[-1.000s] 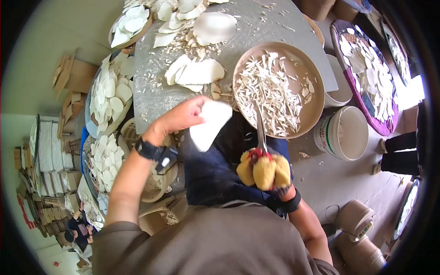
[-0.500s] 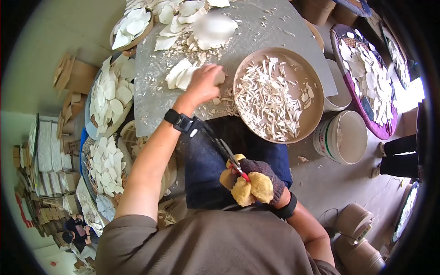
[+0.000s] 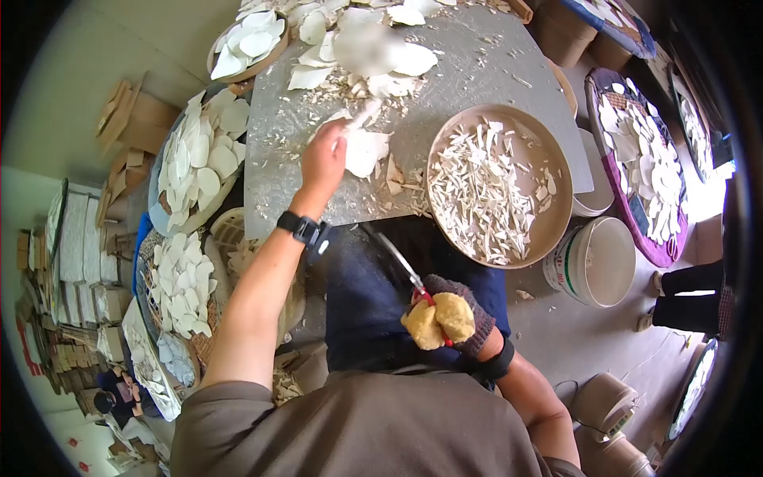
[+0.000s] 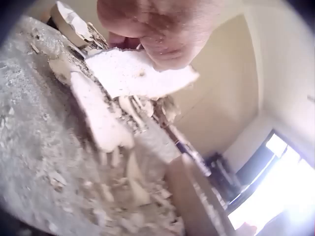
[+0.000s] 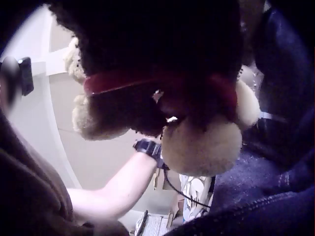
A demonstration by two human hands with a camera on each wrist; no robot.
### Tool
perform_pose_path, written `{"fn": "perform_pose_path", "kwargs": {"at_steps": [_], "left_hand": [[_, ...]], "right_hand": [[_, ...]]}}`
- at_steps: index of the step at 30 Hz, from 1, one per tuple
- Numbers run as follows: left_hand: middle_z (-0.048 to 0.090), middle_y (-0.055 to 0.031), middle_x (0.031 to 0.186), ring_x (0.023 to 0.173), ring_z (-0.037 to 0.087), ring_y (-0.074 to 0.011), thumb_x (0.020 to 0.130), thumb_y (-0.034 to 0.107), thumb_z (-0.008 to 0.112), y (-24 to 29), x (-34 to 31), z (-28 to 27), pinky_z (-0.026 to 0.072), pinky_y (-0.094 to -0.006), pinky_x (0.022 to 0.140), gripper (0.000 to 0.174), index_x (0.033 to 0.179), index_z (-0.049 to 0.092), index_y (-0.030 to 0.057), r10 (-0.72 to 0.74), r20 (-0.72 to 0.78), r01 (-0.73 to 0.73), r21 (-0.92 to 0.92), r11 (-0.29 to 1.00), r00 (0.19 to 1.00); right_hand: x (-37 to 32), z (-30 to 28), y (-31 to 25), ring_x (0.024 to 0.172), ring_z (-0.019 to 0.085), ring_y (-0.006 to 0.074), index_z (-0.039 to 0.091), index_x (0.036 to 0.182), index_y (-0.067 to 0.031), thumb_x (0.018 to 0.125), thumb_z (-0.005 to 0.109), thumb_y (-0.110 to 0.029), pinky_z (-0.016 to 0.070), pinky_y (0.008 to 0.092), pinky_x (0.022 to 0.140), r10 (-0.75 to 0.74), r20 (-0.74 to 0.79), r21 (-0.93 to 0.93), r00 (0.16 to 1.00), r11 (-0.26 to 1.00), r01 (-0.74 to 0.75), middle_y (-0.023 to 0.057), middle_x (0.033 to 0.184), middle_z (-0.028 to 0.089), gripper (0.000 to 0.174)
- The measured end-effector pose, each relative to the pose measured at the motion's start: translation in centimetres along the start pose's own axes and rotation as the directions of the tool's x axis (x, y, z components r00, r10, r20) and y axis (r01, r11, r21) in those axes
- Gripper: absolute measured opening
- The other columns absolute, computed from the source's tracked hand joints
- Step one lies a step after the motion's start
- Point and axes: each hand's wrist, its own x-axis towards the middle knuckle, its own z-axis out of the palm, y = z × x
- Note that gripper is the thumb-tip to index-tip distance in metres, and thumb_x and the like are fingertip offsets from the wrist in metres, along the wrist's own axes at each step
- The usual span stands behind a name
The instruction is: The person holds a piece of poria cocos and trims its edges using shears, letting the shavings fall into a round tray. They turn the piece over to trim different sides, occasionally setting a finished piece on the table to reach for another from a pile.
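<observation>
In the head view my bare left hand is over the near part of the metal table, pinching a flat white piece seen almost edge-on there. The left wrist view shows the piece's broad face and rough edge under my fingers. Another flat white piece lies on the tabletop just below it. Over my lap, my right hand wears a dark knitted glove with yellow padded fingertips. It grips scissors by their red handles, the blades pointing up and left toward the table edge.
A round tray of white strips overhangs the table's near right edge, with a white bucket beside it. More white pieces and crumbs lie farther back on the table. Baskets of white pieces stand at left.
My left hand moved from over my lap, where it held a white piece by the scissors, to the table, and now holds a piece there. The scissors swung from the tray toward upper left.
</observation>
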Motion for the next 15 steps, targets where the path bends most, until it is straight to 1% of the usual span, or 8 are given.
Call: {"fn": "perform_pose_path", "kwargs": {"at_steps": [1,2,3,5,6,8,13,15], "left_hand": [[0.063,-0.0117,0.103,0.085,0.064,-0.0257,0.086,0.011,0.051,0.2,-0.6,-0.8,0.0515,-0.0331,0.069,0.020,0.101,0.061,0.0035,-0.204,0.003,0.203,-0.115,0.972,0.979],[0.064,-0.0102,0.100,0.079,0.065,-0.0202,0.090,0.015,0.050,-0.3,-1.5,-1.5,0.0528,-0.0307,0.066,0.019,0.102,0.059,0.0033,-0.215,0.030,0.211,-0.376,0.902,0.976],[0.063,-0.0097,0.101,0.083,0.064,-0.0189,0.090,0.013,0.050,0.9,-2.7,-2.1,0.0525,-0.0299,0.070,0.020,0.105,0.057,0.0024,-0.339,0.092,0.320,-0.623,0.714,0.936],[0.062,-0.0087,0.104,0.091,0.062,-0.0165,0.091,0.009,0.049,3.7,-5.1,-2.9,0.0521,-0.0285,0.078,0.023,0.111,0.054,0.0005,-0.486,0.308,0.416,-0.900,0.129,0.818],[0.060,-0.0098,0.107,0.097,0.061,-0.0176,0.088,0.003,0.051,3.8,-6.1,-2.5,0.0507,-0.0300,0.085,0.031,0.119,0.047,0.0009,-0.402,0.381,0.425,-0.905,0.024,0.833],[0.058,-0.0109,0.111,0.101,0.059,-0.0185,0.087,0.001,0.051,5.2,-8.5,-1.6,0.0493,-0.0308,0.087,0.034,0.121,0.046,0.0012,-0.399,0.358,0.416,-0.907,0.067,0.844],[0.053,-0.0116,0.118,0.104,0.056,-0.0172,0.084,-0.002,0.056,8.5,-11.2,0.2,0.0464,-0.0309,0.089,0.053,0.130,0.030,0.0022,-0.350,0.183,0.272,-0.935,0.228,0.919],[0.051,-0.0109,0.121,0.108,0.053,-0.0172,0.084,-0.005,0.054,9.1,-11.6,0.6,0.0442,-0.0308,0.093,0.054,0.132,0.031,0.0032,-0.334,0.202,0.286,-0.931,0.225,0.921]], "right_hand": [[0.1,-0.1,0.7,0.080,0.060,0.0161,0.057,0.092,-0.0061,0.084,0.057,-0.013,0.0482,0.0284,0.073,0.047,-0.023,0.144,0.999,0.989,-0.043,0.0051,0.086,0.062,0.010],[0.4,-0.1,2.0,0.079,0.060,0.0162,0.057,0.091,-0.0046,0.085,0.057,-0.014,0.0486,0.0280,0.073,0.057,-0.088,0.273,0.994,0.962,-0.031,0.0048,0.085,0.061,0.011],[0.7,-0.4,3.1,0.084,0.060,0.0169,0.056,0.095,-0.0048,0.085,0.057,-0.011,0.0490,0.0296,0.077,0.089,-0.031,0.525,0.996,0.849,-0.059,0.0055,0.090,0.061,0.012],[1.6,-0.3,3.2,0.089,0.061,0.0190,0.056,0.098,-0.0050,0.086,0.056,-0.010,0.0497,0.0322,0.080,0.096,0.031,0.875,0.995,0.478,-0.073,0.0062,0.095,0.062,0.013],[2.1,-0.1,2.1,0.087,0.061,0.0236,0.057,0.095,-0.0061,0.083,0.056,-0.014,0.0497,0.0344,0.077,0.120,-0.058,0.677,0.991,0.734,-0.049,0.0065,0.091,0.063,0.014],[3.0,-0.3,3.4,0.083,0.060,0.0270,0.059,0.089,-0.0089,0.074,0.060,-0.014,0.0477,0.0358,0.073,0.093,-0.141,0.233,0.986,0.971,-0.058,0.0067,0.089,0.063,0.016],[3.3,0.2,3.8,0.085,0.059,0.0290,0.062,0.094,-0.0088,0.071,0.059,-0.012,0.0459,0.0379,0.074,-0.148,-0.191,-0.101,0.970,0.986,0.131,0.0073,0.091,0.063,0.024],[3.0,0.1,3.9,0.086,0.059,0.0295,0.062,0.096,-0.0081,0.071,0.059,-0.012,0.0457,0.0381,0.076,-0.202,-0.190,-0.209,0.961,0.964,0.162,0.0077,0.092,0.064,0.025]]}}
